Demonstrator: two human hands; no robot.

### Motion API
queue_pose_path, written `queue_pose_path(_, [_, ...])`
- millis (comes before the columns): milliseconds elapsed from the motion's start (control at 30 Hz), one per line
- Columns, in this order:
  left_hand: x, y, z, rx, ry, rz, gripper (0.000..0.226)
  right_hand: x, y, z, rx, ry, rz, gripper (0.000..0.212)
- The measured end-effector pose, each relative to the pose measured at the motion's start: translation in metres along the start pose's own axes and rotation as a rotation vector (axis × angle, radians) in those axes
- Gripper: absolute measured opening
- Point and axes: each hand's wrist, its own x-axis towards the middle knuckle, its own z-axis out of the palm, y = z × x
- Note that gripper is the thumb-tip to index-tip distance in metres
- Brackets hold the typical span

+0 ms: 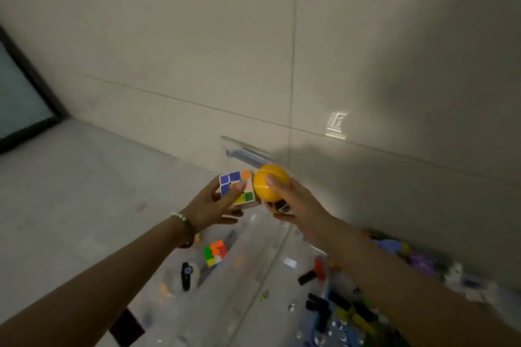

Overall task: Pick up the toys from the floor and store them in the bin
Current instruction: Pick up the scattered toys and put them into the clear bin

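Our left hand (210, 203) grips the puzzle cube (239, 187), fingers curled. Our right hand (298, 200) grips the yellow ball (272, 183) beside those fingers, thumb on top

Glossy tiled floor (84, 191) reflecting light; smooth, shiny yellow plastic ball (272, 182); puzzle cube (238, 187) with sticker-covered plastic faces.

Views: one. Head camera, wide-angle, worn on the person's head. Faces forward and steeply down, toward the floor (84, 191) and the foot of the wall (169, 65) ahead. Range: close; both forearms enter from the lower edge, left hand (210, 203) and right hand (296, 200) side by side at frame centre. Lower corners blurred. Toys (352, 313) show at lower right.
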Motion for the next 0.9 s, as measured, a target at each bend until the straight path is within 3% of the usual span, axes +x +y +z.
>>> queue_pose_path(200, [-0.018,-0.068,-0.050,-0.256,0.200,-0.187,0.034,0.039,0.030,0.069,-0.040,-0.102,0.211,0.038])
queue_pose_path(367, [-0.011,-0.111,-0.062,-0.269,0.229,-0.300,0.046,0.049,0.046,0.081,-0.128,0.014,0.221,0.049])
queue_pose_path(533, [-0.003,-0.105,-0.055,-0.243,0.236,-0.329,0.049,0.040,0.037,0.054,-0.056,0.073,0.192,0.042])
queue_pose_path(633, [-0.001,-0.082,-0.039,-0.091,0.162,-0.249,0.047,0.029,0.030,0.024,-0.113,0.100,0.176,0.038])
queue_pose_path(800, [0.008,-0.029,0.012,0.099,0.103,0.058,0.035,-0.005,0.015,-0.052,-0.206,0.147,0.193,0.036])
queue_pose_path(900, [0.014,-0.001,0.060,0.159,-0.012,0.176,0.031,-0.030,0.015,-0.104,-0.273,0.211,0.213,0.035])
